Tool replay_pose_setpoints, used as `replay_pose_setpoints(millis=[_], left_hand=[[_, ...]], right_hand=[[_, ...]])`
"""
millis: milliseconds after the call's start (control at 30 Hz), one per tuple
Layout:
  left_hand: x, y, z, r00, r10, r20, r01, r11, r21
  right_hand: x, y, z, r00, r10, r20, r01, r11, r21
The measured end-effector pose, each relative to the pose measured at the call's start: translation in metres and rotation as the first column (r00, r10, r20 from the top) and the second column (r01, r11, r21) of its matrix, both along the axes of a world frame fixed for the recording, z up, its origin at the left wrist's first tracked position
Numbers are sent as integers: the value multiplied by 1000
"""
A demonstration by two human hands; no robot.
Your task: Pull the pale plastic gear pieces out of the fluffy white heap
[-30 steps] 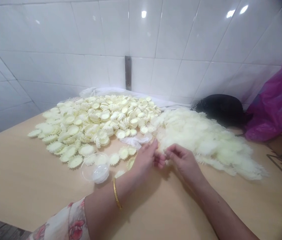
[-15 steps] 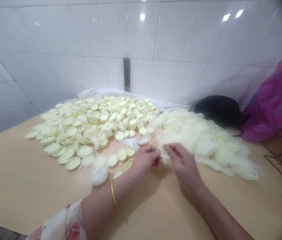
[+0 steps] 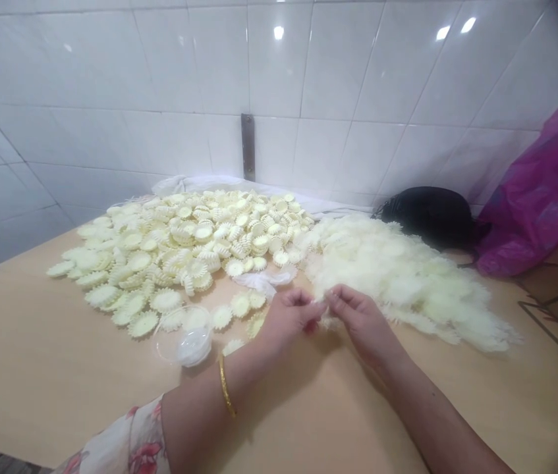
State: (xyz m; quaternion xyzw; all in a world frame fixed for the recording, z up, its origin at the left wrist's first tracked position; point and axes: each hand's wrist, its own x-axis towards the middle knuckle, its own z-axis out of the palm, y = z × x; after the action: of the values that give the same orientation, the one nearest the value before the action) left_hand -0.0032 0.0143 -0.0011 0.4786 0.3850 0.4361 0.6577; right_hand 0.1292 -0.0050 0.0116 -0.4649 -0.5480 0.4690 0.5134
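Note:
My left hand (image 3: 283,324) and my right hand (image 3: 362,322) meet fingertip to fingertip above the table, both closed in a pinch. Something small and pale shows between them, mostly hidden by the fingers. Just behind my right hand spreads a heap of thin, sheer cream petal-like pieces (image 3: 397,273) with fringed edges. Beyond my left hand rises a large pile of pale yellow scalloped discs (image 3: 204,234), some nested in stacks. A crumpled white plastic scrap (image 3: 265,282) lies between the two heaps. Left of my left forearm sits a small clear plastic tub (image 3: 194,343) with whitish contents.
The wooden table (image 3: 61,388) stands against a white tiled wall (image 3: 184,72). A black rounded bag-like object (image 3: 427,214) and a magenta plastic bag (image 3: 535,191) are at the back right. White sheeting (image 3: 219,181) lies behind the disc pile.
My hands have come together: the fingertips, slightly apart before, now meet. The left fingers shifted a little to the right. The heaps look the same.

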Motion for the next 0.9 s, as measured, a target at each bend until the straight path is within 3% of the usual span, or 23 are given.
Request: replay_pose_setpoints(millis=[100,233,433,700,800,900], left_hand=[[1,-1,4,989,-95,112,106,990,-90],[2,-1,8,969,-127,214,166,970,-177],[2,-1,7,979,-148,142,171,971,-167],[0,-1,9,984,-123,127,144,974,-176],[1,-2,8,984,-144,106,160,973,-163],[1,-1,6,990,-82,114,101,979,-178]], right_hand=[[0,1,-3,998,-53,-15,53,999,-12],[2,2,-5,997,-71,6,71,997,-20],[6,3,-3,974,-198,113,197,980,25],[4,3,-3,938,-216,270,197,976,97],[4,3,-2,949,-205,241,194,979,68],[3,2,-1,980,-154,125,152,988,30]])
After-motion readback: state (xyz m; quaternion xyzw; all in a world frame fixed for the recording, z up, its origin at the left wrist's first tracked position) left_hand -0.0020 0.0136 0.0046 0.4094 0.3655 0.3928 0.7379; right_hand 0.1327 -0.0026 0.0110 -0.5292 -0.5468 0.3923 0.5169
